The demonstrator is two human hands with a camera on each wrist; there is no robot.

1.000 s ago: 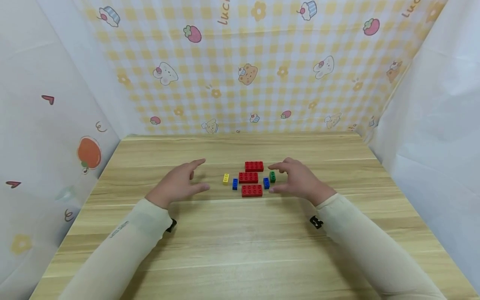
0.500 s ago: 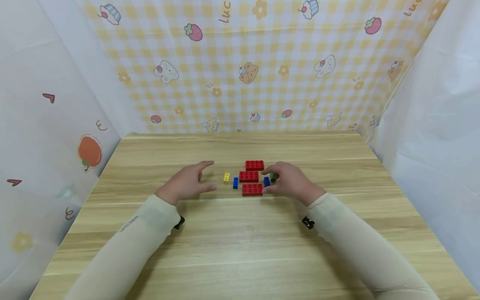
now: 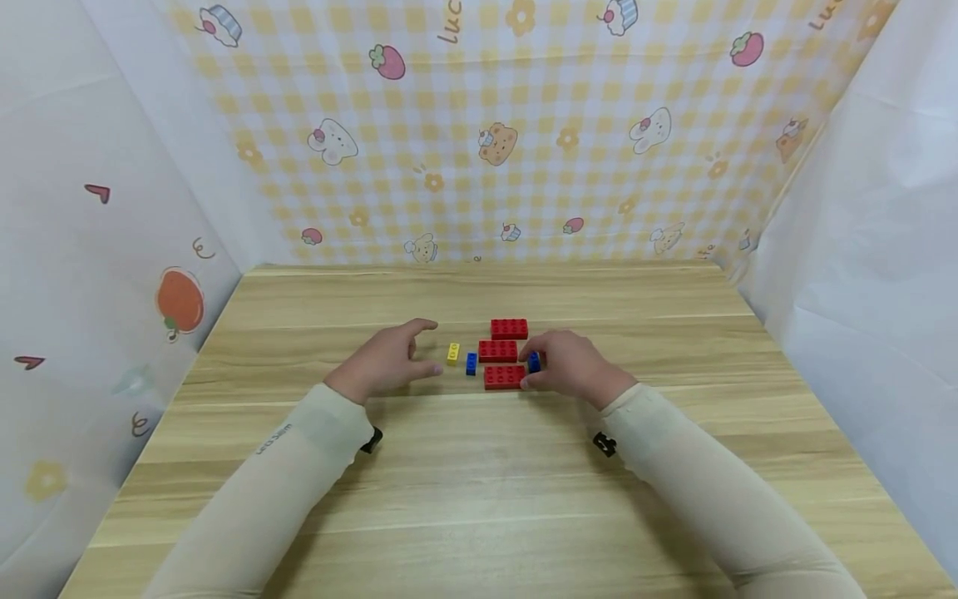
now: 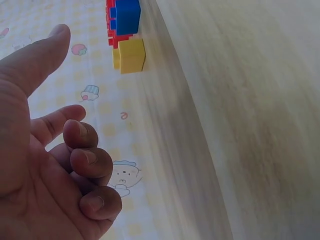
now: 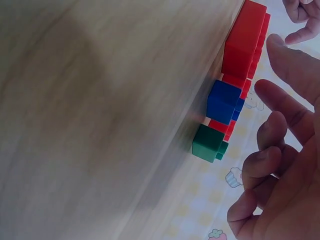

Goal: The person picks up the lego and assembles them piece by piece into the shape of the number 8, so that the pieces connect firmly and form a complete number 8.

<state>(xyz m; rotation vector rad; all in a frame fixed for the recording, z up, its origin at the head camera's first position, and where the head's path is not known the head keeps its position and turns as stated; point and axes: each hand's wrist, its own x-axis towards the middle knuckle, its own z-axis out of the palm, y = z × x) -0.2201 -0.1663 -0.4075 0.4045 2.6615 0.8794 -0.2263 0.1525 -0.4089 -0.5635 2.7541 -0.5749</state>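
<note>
My left hand (image 3: 389, 362) hovers left of a small yellow brick (image 3: 453, 353), thumb and index finger spread, the other fingers loosely curled and holding nothing. Right of the yellow brick lies a small blue brick (image 3: 471, 363). Three long red bricks, a back one (image 3: 509, 329), a middle one (image 3: 497, 351) and a front one (image 3: 504, 378), lie in a loose stack of rows. My right hand (image 3: 575, 366) is over a second blue brick (image 3: 534, 362), its thumb and index apart with nothing between them. A green brick (image 5: 208, 144) shows in the right wrist view; the right hand hides it in the head view.
The bricks lie on a wood-grain table (image 3: 479, 482). A yellow checked cloth (image 3: 449, 108) hangs behind its back edge. White sheets stand along the left side (image 3: 97, 274) and right side (image 3: 861, 249).
Both hands have moved inward toward the bricks. My right hand has come over the right blue brick and now covers the green one in the head view. The bricks have stayed in place.
</note>
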